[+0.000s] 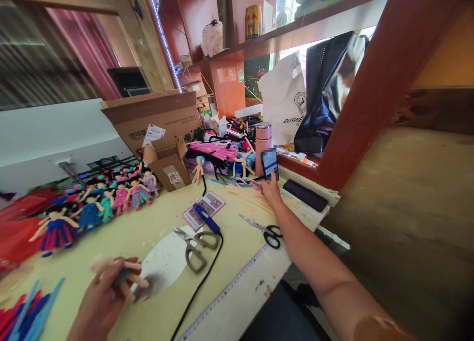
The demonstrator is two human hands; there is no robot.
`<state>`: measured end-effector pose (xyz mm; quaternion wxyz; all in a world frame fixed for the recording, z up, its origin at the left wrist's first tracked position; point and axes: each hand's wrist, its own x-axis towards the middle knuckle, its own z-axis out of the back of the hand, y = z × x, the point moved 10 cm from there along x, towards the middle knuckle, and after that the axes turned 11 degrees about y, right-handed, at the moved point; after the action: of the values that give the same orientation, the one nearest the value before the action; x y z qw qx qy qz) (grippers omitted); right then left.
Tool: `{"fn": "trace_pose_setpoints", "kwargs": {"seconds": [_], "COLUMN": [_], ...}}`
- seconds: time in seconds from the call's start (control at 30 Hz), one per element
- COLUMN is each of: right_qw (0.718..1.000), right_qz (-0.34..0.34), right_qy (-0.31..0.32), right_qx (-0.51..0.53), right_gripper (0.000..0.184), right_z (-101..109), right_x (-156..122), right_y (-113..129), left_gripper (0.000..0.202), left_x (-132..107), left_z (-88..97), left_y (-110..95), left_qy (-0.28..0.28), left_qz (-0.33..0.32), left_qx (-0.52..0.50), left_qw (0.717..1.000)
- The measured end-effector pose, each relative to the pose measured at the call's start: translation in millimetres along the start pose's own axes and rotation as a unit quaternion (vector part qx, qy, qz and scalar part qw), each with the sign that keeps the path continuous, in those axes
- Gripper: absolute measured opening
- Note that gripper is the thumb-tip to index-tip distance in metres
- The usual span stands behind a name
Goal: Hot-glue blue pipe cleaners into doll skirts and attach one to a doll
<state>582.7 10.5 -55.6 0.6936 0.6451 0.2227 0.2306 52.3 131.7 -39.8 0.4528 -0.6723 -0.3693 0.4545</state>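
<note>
My left hand (105, 294) is closed around a small cream-coloured doll (129, 276) with a dark bluish middle, above the table at the lower left. The doll looks slightly blurred, and my fingers cover part of its body. Far forward on the right, my right hand (271, 189) reaches to a smartphone (269, 163). One finger touches the lit screen, and the rest of the hand is below it, fingers partly apart. Behind the phone stands a pink thermos bottle (263, 133); whether the phone leans on it I cannot tell.
Grey-handled scissors (195, 249), black-handled scissors (272, 235) and a blue corded tool (206, 217) lie mid-table. Several finished dolls (57, 230) crowd the left, beside a small cardboard box (168, 168). Pink fuzzy stems (215, 150) are piled behind. A dark case (305, 195) sits right.
</note>
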Motion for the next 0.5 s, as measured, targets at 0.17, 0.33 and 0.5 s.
{"fn": "trace_pose_setpoints", "kwargs": {"seconds": [0.17,0.33,0.5], "right_qw": [1.0,0.999,0.999], "right_qz": [0.002,0.0,-0.001], "right_qy": [-0.004,-0.014,-0.02], "right_qx": [0.008,0.029,0.028], "right_gripper": [0.087,0.086,0.086], "right_z": [0.1,2.3,6.3], "right_x": [2.1,-1.5,-3.4], "right_y": [-2.8,1.0,5.6], "left_gripper": [0.04,0.039,0.038], "left_x": [-0.9,-4.2,-5.4], "left_z": [0.5,-6.0,-4.0], "left_y": [-0.9,-5.3,-6.3], "left_qy": [-0.007,0.009,-0.005], "left_qz": [-0.002,-0.009,-0.016], "left_qx": [-0.011,0.009,0.015], "left_qw": [1.0,1.0,1.0]}}
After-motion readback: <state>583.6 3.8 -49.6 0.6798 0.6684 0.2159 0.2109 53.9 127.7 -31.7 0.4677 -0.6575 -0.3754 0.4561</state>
